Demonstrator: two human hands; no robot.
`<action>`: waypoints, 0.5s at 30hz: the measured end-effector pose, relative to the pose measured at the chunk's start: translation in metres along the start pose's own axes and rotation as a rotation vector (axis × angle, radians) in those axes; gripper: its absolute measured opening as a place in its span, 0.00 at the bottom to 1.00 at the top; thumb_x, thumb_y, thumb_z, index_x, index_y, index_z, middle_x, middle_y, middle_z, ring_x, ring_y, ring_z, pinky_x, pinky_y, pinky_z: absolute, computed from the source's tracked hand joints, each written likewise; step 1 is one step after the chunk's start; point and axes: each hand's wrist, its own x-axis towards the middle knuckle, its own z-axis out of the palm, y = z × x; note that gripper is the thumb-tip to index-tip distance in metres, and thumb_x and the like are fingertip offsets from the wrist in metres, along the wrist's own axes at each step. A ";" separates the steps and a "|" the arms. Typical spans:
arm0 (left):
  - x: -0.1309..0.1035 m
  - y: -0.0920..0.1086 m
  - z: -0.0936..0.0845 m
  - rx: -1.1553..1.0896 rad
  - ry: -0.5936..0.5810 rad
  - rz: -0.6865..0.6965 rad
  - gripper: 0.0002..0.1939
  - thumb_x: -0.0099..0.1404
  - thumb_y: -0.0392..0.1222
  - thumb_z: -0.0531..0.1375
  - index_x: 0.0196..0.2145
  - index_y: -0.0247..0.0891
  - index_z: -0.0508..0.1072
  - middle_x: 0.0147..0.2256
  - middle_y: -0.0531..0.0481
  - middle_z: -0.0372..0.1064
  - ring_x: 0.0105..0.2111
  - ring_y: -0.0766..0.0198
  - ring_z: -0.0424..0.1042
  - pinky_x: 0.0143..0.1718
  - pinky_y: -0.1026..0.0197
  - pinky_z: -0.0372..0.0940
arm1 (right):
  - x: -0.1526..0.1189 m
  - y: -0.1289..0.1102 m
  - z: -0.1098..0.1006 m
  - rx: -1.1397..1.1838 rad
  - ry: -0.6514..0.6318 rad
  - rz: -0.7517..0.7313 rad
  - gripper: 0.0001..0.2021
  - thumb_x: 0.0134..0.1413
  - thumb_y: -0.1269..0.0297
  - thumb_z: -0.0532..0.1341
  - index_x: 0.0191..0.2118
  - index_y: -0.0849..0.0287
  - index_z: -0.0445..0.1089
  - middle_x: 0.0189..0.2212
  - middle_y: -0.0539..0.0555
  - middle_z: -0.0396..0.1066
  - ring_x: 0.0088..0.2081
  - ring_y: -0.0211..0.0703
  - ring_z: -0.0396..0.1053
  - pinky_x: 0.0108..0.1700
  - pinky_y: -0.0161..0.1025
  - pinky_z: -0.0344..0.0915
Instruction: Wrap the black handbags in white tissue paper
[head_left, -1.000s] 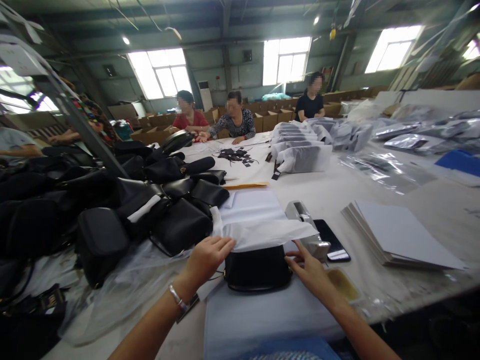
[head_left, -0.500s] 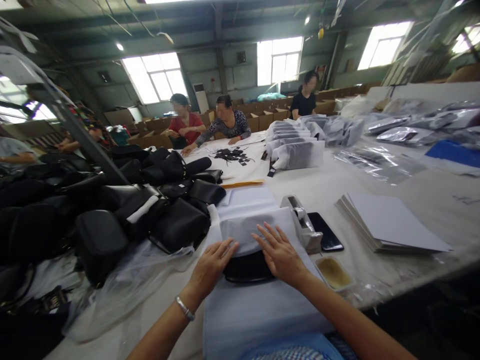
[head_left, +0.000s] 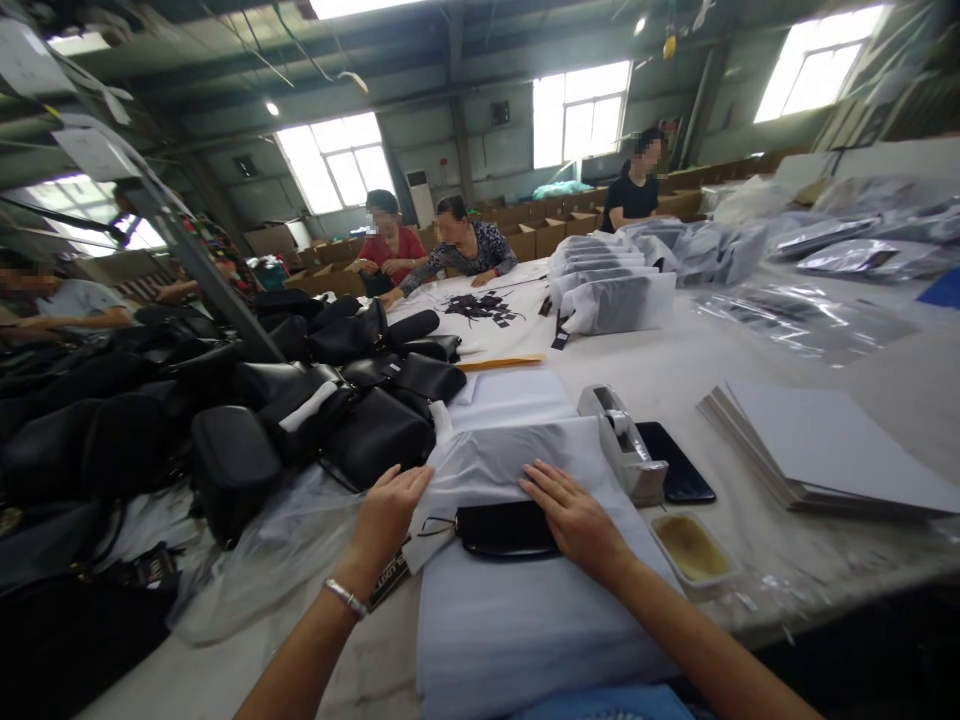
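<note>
A black handbag (head_left: 504, 530) lies on white tissue paper (head_left: 510, 640), with a sheet of the paper folded over its far part. My right hand (head_left: 583, 518) rests on the bag's right side, fingers stretched out over the paper fold. At the left edge of the fold is my left hand (head_left: 391, 512), its fingers extended and side by side on the paper; its thumb is hard to make out. A thin cord leads from the bag's left end, and a black hang tag (head_left: 391, 588) with light lettering lies near my left wrist.
Black bags (head_left: 382, 430) are heaped on the left. To the right are a tape dispenser (head_left: 626, 450), a phone (head_left: 675, 462), a shallow dish (head_left: 694, 547) and stacked grey boards (head_left: 817, 440). Wrapped bags (head_left: 619, 300) stand farther back. Several people work around the table.
My left hand has moved left, away from the bag, uncovering its left end, cord and hang tag. My right hand stays on the bag. The view has shifted slightly left.
</note>
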 end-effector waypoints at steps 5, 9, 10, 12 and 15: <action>0.006 0.030 -0.024 0.092 0.014 -0.163 0.31 0.59 0.19 0.47 0.56 0.34 0.69 0.57 0.35 0.69 0.55 0.48 0.71 0.55 0.36 0.64 | -0.007 -0.004 0.000 0.000 0.005 -0.017 0.27 0.59 0.81 0.49 0.62 0.59 0.64 0.61 0.57 0.65 0.64 0.49 0.58 0.62 0.52 0.65; 0.034 0.070 -0.026 -0.109 0.041 -0.051 0.26 0.68 0.26 0.49 0.61 0.36 0.63 0.61 0.40 0.63 0.61 0.55 0.64 0.62 0.45 0.59 | -0.011 -0.003 -0.001 0.018 0.010 -0.045 0.27 0.59 0.81 0.49 0.61 0.59 0.65 0.60 0.57 0.66 0.64 0.48 0.59 0.62 0.51 0.64; 0.040 0.080 -0.021 -0.180 0.014 0.006 0.23 0.70 0.31 0.51 0.62 0.37 0.63 0.62 0.42 0.63 0.62 0.57 0.62 0.63 0.48 0.59 | -0.013 -0.002 -0.003 0.021 0.010 -0.053 0.26 0.59 0.81 0.49 0.61 0.59 0.65 0.60 0.56 0.66 0.64 0.48 0.59 0.62 0.51 0.64; 0.045 0.096 -0.006 -0.265 -0.039 0.081 0.23 0.71 0.42 0.55 0.62 0.38 0.62 0.63 0.43 0.61 0.64 0.57 0.58 0.63 0.49 0.59 | -0.019 0.002 -0.008 0.023 -0.002 -0.060 0.26 0.59 0.80 0.49 0.60 0.58 0.66 0.59 0.56 0.67 0.63 0.48 0.61 0.61 0.51 0.64; 0.038 0.109 0.016 -0.268 -0.062 0.113 0.29 0.68 0.48 0.59 0.63 0.39 0.60 0.65 0.41 0.57 0.66 0.52 0.53 0.63 0.43 0.57 | -0.034 0.007 -0.021 0.019 -0.031 -0.001 0.24 0.61 0.79 0.50 0.58 0.56 0.68 0.58 0.55 0.68 0.61 0.48 0.63 0.61 0.53 0.64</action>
